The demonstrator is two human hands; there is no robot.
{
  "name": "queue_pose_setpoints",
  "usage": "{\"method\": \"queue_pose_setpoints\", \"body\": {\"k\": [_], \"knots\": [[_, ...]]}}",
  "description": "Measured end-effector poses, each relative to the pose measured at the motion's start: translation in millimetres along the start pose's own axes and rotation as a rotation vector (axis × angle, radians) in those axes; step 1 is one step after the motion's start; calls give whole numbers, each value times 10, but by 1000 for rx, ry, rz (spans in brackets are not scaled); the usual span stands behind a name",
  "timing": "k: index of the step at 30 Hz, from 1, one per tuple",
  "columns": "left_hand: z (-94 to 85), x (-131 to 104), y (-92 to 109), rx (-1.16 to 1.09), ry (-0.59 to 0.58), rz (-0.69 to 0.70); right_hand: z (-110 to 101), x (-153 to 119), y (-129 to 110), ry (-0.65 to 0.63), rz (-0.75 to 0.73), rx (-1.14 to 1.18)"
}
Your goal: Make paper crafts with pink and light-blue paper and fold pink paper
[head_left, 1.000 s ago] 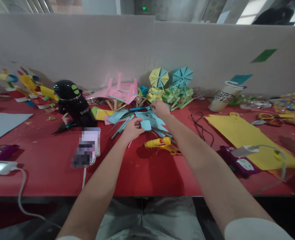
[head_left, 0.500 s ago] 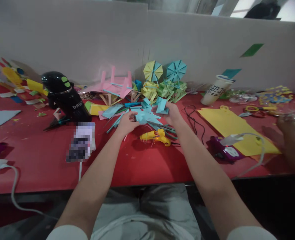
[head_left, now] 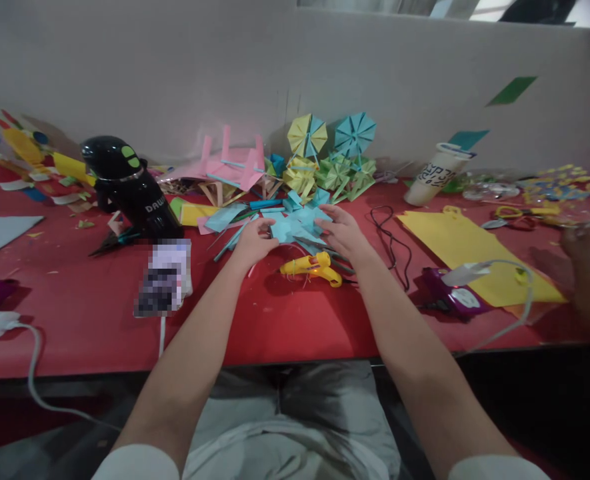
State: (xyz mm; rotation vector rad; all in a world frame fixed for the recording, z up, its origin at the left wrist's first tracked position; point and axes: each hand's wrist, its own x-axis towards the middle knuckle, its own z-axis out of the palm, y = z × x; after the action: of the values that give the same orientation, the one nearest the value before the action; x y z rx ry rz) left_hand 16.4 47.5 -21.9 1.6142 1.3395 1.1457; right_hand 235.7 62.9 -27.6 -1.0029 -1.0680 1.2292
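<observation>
My left hand (head_left: 255, 241) rests at the left edge of a cluster of light-blue folded paper (head_left: 295, 225), its fingers curled in on the paper's edge. From the other side my right hand (head_left: 345, 233) reaches in, thumb and fingers bent around a light-blue paper edge. Fingertips partly hide the paper's folds. Just in front lies a yellow hot glue gun (head_left: 311, 267). Scissors, partly covered, lie beneath the paper near my right hand. Blue paper strips (head_left: 229, 243) spread beyond my left hand.
Behind stand paper umbrellas (head_left: 355, 135) and a pink paper model (head_left: 235, 167). A black bottle (head_left: 129, 190) and a phone (head_left: 165, 277) are left. Rightward are a paper cup (head_left: 437, 175), yellow sheets (head_left: 475, 257), a purple power adapter (head_left: 452, 293) and another person's hand (head_left: 587, 267).
My right hand has lowered and brought its raised blue folded piece down into the blue paper cluster. My left hand stays nearly in place. The view has tilted slightly.
</observation>
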Motion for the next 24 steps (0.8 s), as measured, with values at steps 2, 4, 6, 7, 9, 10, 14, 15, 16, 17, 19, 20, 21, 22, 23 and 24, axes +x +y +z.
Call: {"method": "queue_pose_setpoints", "body": {"k": [2, 4, 6, 7, 9, 10, 14, 15, 16, 17, 19, 20, 21, 22, 23, 24], "knots": [[0, 0, -7, -4, -7, 2, 13, -22, -7, -34, 25, 26], [1, 2, -18, -4, -10, 5, 32, -44, -19, -59, 32, 49], [2, 6, -33, -2, -7, 11, 48, -57, -25, -53, 11, 55], [3, 8, -41, -1, -5, 15, 54, -58, -22, -42, 3, 52], [4, 11, -54, 0, -3, 22, 59, -49, -6, -26, 17, 33], [4, 11, -57, -2, -2, 24, 59, -40, 6, -19, 30, 25], [2, 1, -45, -14, -6, 25, 64, -4, 62, 8, 58, 11], [1, -3, -38, -14, -9, 23, 64, 3, 76, 16, 58, 2], [-1, -7, -33, -13, -9, 22, 64, 9, 90, 21, 57, -14], [-2, -9, -29, -12, -10, 21, 61, 14, 105, 22, 55, -35], [-3, -11, -27, -11, -7, 21, 48, 24, 133, 17, 37, -80], [-4, -10, -30, -13, -6, 24, 37, 30, 146, 12, 22, -106], [-3, -8, -33, -16, -6, 28, 25, 35, 157, 4, 5, -134], [-3, -6, -36, -20, -5, 30, 13, 40, 166, -2, -11, -164], [-2, -4, -39, -23, -5, 31, 3, 44, 171, -5, -28, -192], [-2, -3, -39, -25, -5, 31, -6, 46, 173, -4, -45, -218]]}}
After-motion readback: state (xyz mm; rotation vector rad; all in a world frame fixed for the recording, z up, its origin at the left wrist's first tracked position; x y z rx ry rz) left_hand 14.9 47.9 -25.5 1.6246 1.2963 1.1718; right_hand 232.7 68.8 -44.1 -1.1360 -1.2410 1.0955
